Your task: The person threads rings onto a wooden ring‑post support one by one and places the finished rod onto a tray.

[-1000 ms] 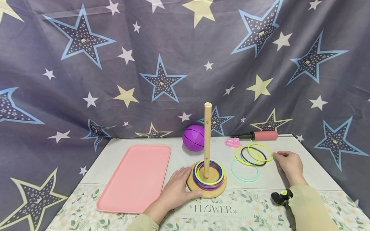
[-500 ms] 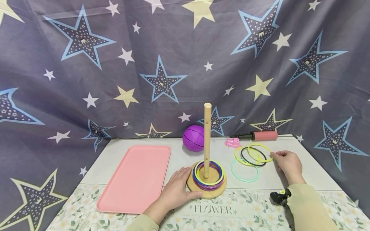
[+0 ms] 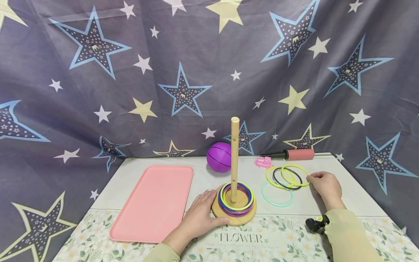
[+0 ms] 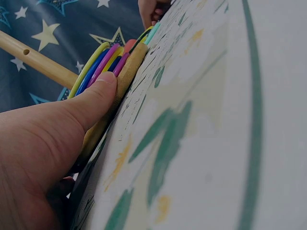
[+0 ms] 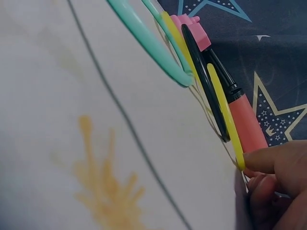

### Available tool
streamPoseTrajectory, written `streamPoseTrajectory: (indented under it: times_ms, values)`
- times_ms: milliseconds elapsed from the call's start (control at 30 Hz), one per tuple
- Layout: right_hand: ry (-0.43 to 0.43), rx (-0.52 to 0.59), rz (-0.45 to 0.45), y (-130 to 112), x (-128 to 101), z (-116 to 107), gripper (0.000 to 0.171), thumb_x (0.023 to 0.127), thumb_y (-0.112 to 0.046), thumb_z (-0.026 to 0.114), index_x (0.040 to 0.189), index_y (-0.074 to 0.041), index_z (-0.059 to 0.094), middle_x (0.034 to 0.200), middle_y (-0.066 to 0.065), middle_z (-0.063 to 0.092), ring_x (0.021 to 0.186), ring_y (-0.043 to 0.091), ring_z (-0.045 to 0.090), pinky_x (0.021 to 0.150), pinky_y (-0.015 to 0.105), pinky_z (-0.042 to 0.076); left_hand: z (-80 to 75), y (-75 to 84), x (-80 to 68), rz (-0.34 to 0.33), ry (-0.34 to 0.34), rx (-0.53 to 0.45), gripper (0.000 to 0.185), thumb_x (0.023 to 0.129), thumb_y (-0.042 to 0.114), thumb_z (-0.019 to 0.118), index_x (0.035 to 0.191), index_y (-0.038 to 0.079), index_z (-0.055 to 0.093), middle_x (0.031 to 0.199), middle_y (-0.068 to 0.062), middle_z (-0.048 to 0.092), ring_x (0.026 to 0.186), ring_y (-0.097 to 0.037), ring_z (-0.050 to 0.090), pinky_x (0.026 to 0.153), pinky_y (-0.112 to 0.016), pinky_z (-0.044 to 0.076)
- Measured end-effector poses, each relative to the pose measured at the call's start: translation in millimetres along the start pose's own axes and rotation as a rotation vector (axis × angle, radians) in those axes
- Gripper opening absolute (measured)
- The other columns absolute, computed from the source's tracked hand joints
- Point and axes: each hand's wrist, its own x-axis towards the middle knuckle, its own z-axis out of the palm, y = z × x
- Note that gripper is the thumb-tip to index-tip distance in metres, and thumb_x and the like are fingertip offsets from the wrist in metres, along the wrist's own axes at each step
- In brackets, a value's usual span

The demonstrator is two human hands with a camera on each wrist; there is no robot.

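Note:
In the head view, my left hand [image 3: 199, 214] rests at the left of a wooden ring toss stand [image 3: 246, 219], fingers on one side of its round base and thumb at the front edge. Yellow, blue and purple rings [image 3: 250, 207] lie stacked around its upright peg [image 3: 235, 156]. My right hand [image 3: 327, 187] pinches the near right edge of a yellow ring [image 3: 296, 166] between thumb and fingertips. That ring overlaps a black ring [image 5: 206, 86] and another yellow ring [image 3: 267, 179]. A mint green ring [image 5: 148, 45] lies nearer, apart from the right hand.
A pink tray [image 3: 154, 203] lies left of the stand. Behind the peg sits a purple ball [image 3: 218, 157]. A small pink toy [image 3: 263, 162] and a hand pump with a red barrel [image 3: 300, 154] lie at the back edge, before a star-patterned curtain [image 3: 196, 43].
The right hand has shifted slightly left, and its fingers now pinch the upper yellow ring, which has moved a little toward me. The left hand and stand have stayed put.

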Motion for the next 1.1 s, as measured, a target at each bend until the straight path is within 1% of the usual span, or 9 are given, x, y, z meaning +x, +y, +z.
streamPoseTrajectory:
  times_ms: [200,400,567,767,933,1000,1100]
  values:
    - [-0.025,-0.026,0.009,-1.3,-1.1,-0.5,0.035,0.104,-0.028,0.072,0.113,0.006,0.074,0.071,0.003,0.065,0.061,0.020,0.061,0.060,0.038,0.044,0.2,0.0,0.0,0.004,0.000,0.001,0.114,0.086,0.070,0.086,0.164,-0.004,0.046,0.166,-0.023,0.050,0.160,-0.043,0.038,0.134,-0.059,0.025]
    - [-0.034,-0.051,0.010,-5.0,-2.3,-2.0,0.032,0.105,-0.026,0.071,0.109,0.005,0.074,0.066,0.003,0.064,0.062,0.022,0.062,0.063,0.040,0.043,0.4,0.0,-0.2,0.000,0.000,-0.003,0.115,0.086,0.070,0.086,0.164,-0.003,0.046,0.166,-0.023,0.050,0.160,-0.042,0.038,0.134,-0.059,0.025]
    - [-0.019,-0.063,-0.001,-4.6,-2.9,-1.8,0.030,0.104,-0.024,0.069,0.105,0.006,0.075,0.064,0.004,0.064,0.060,0.022,0.062,0.065,0.041,0.044,0.1,0.4,-0.4,-0.002,0.000,-0.006,0.114,0.086,0.069,0.086,0.165,-0.003,0.046,0.166,-0.023,0.050,0.160,-0.042,0.038,0.134,-0.059,0.024]
    - [0.001,-0.058,-0.011,-3.3,-3.0,-1.8,0.033,0.103,-0.024,0.069,0.106,0.008,0.076,0.065,0.005,0.066,0.058,0.021,0.063,0.065,0.040,0.045,0.0,-0.4,-1.3,0.014,0.013,-0.006,0.113,0.086,0.067,0.087,0.163,-0.005,0.047,0.165,-0.025,0.051,0.159,-0.044,0.039,0.133,-0.060,0.026]
    - [0.011,-0.021,-0.022,-0.6,-4.2,-2.0,0.038,0.104,-0.027,0.069,0.108,0.010,0.076,0.067,0.004,0.067,0.061,0.020,0.061,0.067,0.038,0.044,-0.5,-0.1,-1.3,0.010,0.008,-0.005,0.113,0.087,0.068,0.087,0.164,-0.004,0.046,0.165,-0.024,0.050,0.159,-0.044,0.039,0.134,-0.059,0.026]
    - [0.013,0.011,-0.020,1.3,-4.9,-2.0,0.039,0.105,-0.028,0.070,0.110,0.010,0.076,0.067,0.002,0.066,0.062,0.020,0.060,0.065,0.036,0.044,-0.5,0.1,-1.1,0.008,0.005,-0.002,0.113,0.087,0.068,0.087,0.164,-0.004,0.046,0.166,-0.024,0.050,0.159,-0.043,0.038,0.134,-0.059,0.026]
    - [0.011,0.069,0.008,4.7,-5.7,-1.2,0.040,0.107,-0.030,0.070,0.114,0.009,0.076,0.064,0.001,0.065,0.061,0.018,0.059,0.061,0.032,0.044,-0.3,0.1,-0.7,0.001,-0.001,0.000,0.112,0.087,0.067,0.087,0.165,-0.003,0.046,0.166,-0.023,0.050,0.160,-0.042,0.038,0.134,-0.058,0.024]
